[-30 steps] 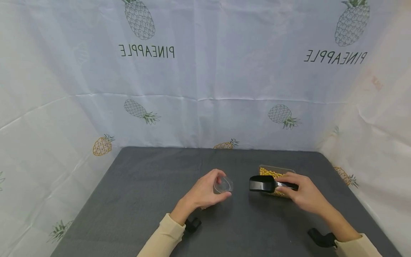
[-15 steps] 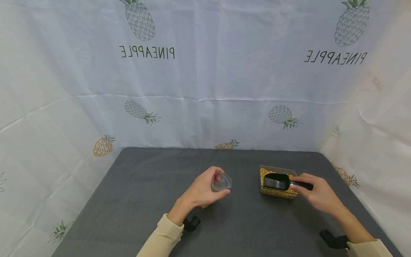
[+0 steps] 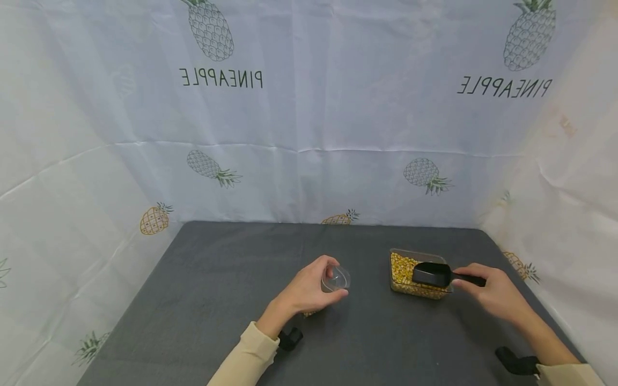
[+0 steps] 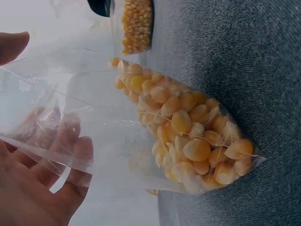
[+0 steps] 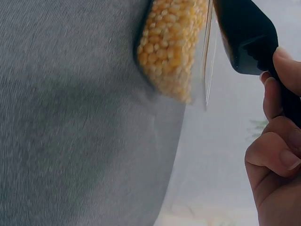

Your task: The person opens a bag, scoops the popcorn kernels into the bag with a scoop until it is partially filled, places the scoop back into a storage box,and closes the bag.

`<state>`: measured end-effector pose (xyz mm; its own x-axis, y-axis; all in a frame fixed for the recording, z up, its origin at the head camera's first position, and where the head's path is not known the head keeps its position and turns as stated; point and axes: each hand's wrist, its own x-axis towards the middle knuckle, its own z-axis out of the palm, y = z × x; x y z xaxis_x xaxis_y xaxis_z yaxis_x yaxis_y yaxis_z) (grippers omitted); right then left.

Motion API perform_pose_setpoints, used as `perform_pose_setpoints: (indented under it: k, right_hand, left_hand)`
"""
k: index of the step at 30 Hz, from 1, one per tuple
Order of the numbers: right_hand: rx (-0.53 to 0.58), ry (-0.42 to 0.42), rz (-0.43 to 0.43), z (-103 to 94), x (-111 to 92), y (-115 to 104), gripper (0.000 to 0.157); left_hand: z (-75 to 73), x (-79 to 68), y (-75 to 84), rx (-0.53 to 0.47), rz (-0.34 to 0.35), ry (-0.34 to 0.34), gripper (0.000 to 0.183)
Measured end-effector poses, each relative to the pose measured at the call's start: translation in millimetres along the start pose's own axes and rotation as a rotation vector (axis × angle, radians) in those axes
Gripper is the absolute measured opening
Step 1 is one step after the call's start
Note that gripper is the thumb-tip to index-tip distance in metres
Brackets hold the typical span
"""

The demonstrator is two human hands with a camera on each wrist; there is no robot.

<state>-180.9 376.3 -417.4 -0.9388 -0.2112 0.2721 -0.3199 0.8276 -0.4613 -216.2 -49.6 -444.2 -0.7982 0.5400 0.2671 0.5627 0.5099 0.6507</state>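
Observation:
My left hand [image 3: 309, 287] holds a clear plastic bag [image 4: 108, 108] upright, thumb and fingers spread round its gaping mouth. Corn kernels [image 4: 188, 134] fill the bag's lower part, which stands at the grey tabletop; in the head view the hand hides most of it. To the right, my right hand [image 3: 494, 292] grips a black scoop [image 3: 432, 274] by its handle. The scoop's bowl is over the right part of a clear rectangular container [image 5: 207, 70] of yellow corn kernels [image 3: 403, 266]. In the right wrist view the bowl sits above the container's rim.
The grey cloth-covered table [image 3: 232, 268] extends to both sides of the hands. A white curtain [image 3: 309, 107] printed with pineapples surrounds it at the back and sides. A black wrist strap [image 3: 516, 362] shows below the right forearm, and another black strap [image 3: 291, 339] below the left.
My right hand has moved the scoop rightward, from the container's left edge to over its right part, uncovering more kernels. The left hand and bag stay nearly in place.

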Motion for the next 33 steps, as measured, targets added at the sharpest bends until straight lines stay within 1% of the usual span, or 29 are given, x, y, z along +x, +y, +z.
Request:
perform_pose_setpoints:
  k: [8, 15, 19, 25, 33]
  right_hand:
    - [-0.046, -0.03, 0.004, -8.1, 3, 8, 0.024]
    - [-0.029, -0.096, 0.041, -13.6, 5, 10, 0.027]
    - [-0.026, -0.108, 0.041, -14.5, 6, 10, 0.026]
    - [-0.056, -0.131, 0.038, -13.0, 8, 10, 0.026]
    - [-0.044, -0.103, -0.001, -2.2, 8, 11, 0.022]
  left_hand:
    - [0.5, 0.7, -0.9, 0.014, -0.006, -0.003, 0.057]
    - [-0.1, 0.9, 0.1, 0.02, -0.01, -0.001, 0.057]
    - [-0.3, 1.2, 0.4, 0.024, -0.013, 0.003, 0.056]
    - [0.6, 1.3, -0.7, 0.025, -0.004, 0.006, 0.056]
    - [1.1, 1.5, -1.3, 0.019, -0.01, 0.001, 0.055]
